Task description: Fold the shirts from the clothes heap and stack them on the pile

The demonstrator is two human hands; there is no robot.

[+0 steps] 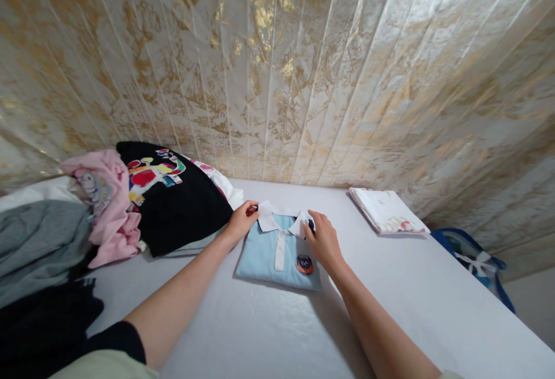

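A light blue polo shirt (264,254) lies folded into a neat rectangle on the white table, its white collar at the far side. It has a white button placket and a round orange and dark badge. At the collar's left corner, my left hand (243,221) pinches the fabric between thumb and fingers. My right hand (324,240) grips the shirt's right shoulder beside the collar, with the thumb on top and the fingers curled over the edge.
To the left is a loose heap: a black printed T-shirt (173,211), a pink garment (110,194), grey cloth (39,246) and black cloth (47,321). Folded white garments (385,211) lie at the back right. A blue-edged bag (477,260) stands beyond the table's right edge. A gold-patterned curtain (277,78) hangs behind.
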